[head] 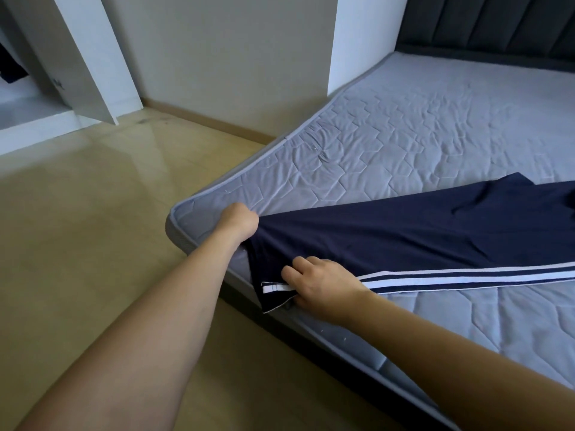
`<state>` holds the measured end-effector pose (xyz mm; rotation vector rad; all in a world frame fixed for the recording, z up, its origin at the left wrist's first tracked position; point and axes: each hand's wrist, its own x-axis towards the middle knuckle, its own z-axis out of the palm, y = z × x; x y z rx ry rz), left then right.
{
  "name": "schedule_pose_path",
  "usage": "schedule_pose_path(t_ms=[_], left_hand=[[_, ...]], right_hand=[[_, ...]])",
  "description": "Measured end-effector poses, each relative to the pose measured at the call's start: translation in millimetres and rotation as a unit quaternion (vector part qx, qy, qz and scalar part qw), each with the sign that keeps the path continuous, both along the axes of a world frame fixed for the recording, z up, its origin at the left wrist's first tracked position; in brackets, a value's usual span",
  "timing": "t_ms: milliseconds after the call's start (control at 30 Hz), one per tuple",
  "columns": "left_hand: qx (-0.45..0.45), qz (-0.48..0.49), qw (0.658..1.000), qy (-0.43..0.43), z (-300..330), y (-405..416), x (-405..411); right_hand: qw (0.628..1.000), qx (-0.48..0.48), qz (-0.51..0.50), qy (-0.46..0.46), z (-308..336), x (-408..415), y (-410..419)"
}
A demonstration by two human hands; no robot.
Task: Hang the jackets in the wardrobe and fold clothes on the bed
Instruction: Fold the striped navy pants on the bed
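Navy trousers [389, 231] with two white side stripes lie stretched across the near corner of the bed's quilted grey mattress [420, 126]. My left hand [238, 222] grips the far corner of the trousers' end near the mattress corner, fingers curled into the cloth. My right hand [320, 283] pinches the near corner of the same end, by the white stripes, at the mattress edge. The rest of the garment runs off to the right.
A white wardrobe [93, 66] stands open at the far left, with a dark garment [12, 66] hanging inside. Glossy beige floor [93, 213] lies between it and the bed. A dark padded headboard [485, 26] is at the back right.
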<state>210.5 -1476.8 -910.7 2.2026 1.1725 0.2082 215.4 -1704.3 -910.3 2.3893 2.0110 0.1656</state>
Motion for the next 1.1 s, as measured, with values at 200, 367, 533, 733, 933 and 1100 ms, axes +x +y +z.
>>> schedule_pose_path(t_ms=[200, 367, 533, 733, 933, 1100], left_hand=[[-0.208, -0.005, 0.978, 0.032, 21, -5, -5], [-0.363, 0.003, 0.922, -0.136, 61, -21, 28], [-0.325, -0.05, 0.913, -0.24, 97, -81, 110], [-0.256, -0.131, 0.932, -0.222, 124, -197, 217], [-0.19, -0.255, 0.937, -0.141, 146, -337, 312], [0.077, -0.356, 0.926, -0.096, 146, -430, 389]], right_hand=[[0.97, 0.044, -0.133, 0.199, 21, 18, 8], [0.752, 0.238, -0.321, 0.525, 53, 61, -7], [0.621, 0.335, -0.403, 0.582, 69, 110, -42], [0.52, 0.437, -0.429, 0.596, 76, 174, -144], [0.418, 0.526, -0.468, 0.575, 71, 241, -266], [0.375, 0.569, -0.484, 0.548, 80, 301, -355]])
